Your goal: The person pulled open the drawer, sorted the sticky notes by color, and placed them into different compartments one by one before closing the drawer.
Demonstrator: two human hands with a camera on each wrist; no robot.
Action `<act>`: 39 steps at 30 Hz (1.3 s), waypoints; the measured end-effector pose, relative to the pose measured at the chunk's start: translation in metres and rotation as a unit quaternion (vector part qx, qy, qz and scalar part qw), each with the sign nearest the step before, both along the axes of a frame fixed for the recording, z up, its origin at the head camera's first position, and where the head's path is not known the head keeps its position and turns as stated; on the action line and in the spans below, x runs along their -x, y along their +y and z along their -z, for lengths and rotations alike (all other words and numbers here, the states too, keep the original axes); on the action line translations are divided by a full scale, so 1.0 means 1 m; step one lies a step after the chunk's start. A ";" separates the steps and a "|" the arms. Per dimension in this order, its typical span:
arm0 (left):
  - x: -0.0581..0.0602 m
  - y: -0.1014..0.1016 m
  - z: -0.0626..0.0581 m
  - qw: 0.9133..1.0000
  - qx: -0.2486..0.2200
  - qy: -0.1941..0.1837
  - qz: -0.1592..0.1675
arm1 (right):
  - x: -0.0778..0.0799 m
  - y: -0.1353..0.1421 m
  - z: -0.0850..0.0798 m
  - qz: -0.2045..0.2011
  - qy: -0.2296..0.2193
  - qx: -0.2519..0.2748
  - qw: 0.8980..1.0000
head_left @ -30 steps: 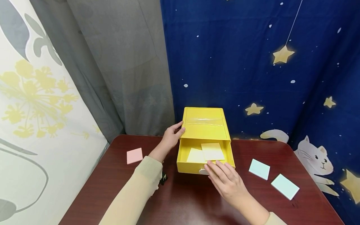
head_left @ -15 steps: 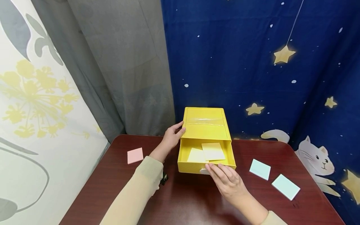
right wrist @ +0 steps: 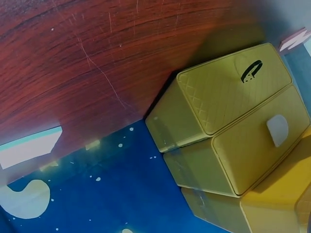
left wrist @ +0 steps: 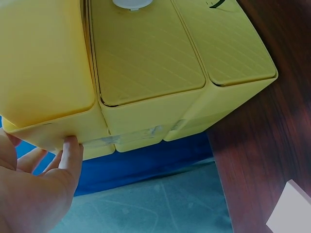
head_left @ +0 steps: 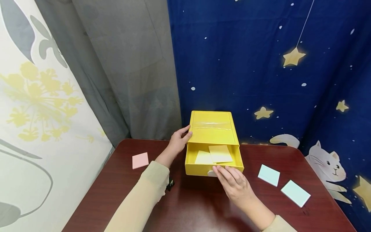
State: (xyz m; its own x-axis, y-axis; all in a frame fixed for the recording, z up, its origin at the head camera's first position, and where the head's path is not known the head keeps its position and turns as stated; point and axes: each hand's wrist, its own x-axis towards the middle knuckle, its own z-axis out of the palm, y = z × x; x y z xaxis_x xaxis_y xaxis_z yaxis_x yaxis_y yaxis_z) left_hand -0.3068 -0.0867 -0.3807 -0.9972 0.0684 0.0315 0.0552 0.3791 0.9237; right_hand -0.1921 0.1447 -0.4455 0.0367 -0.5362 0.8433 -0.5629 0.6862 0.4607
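A yellow stacked drawer unit (head_left: 214,135) stands at the table's back edge, its top drawer (head_left: 197,169) pulled partway out. Two pale yellow note pads lie in it: a near pad (head_left: 204,157) partly under an upper pad (head_left: 221,153). My left hand (head_left: 177,141) rests against the unit's upper left side; in the left wrist view its thumb (left wrist: 72,148) presses the yellow wall and the other fingers reach toward the back. My right hand (head_left: 236,185) touches the drawer's front with bunched fingertips beside the white knob (head_left: 212,173). Its thumb is hidden.
A pink note pad (head_left: 140,160) lies on the dark red table (head_left: 200,206) at the left. To the right are two mint pads, a farther one (head_left: 269,175) and a nearer one (head_left: 295,193). Grey and blue curtains (head_left: 214,64) hang close behind.
The top drawer has slid slightly inward, the right fingertips moving with it. Those fingers, more spread a second ago, are now closer together. The left hand keeps its place on the unit.
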 end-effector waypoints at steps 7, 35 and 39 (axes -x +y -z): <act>-0.001 -0.001 0.000 1.000 0.006 0.006 0.002 | 0.007 0.000 0.003 0.003 -0.025 0.003 1.000; 0.000 -0.001 0.001 1.000 -0.001 0.010 0.008 | 0.041 -0.001 0.011 0.045 -0.066 0.010 0.997; 0.000 -0.001 0.002 1.000 -0.006 0.012 0.012 | 0.046 -0.002 0.012 0.050 -0.070 0.011 0.996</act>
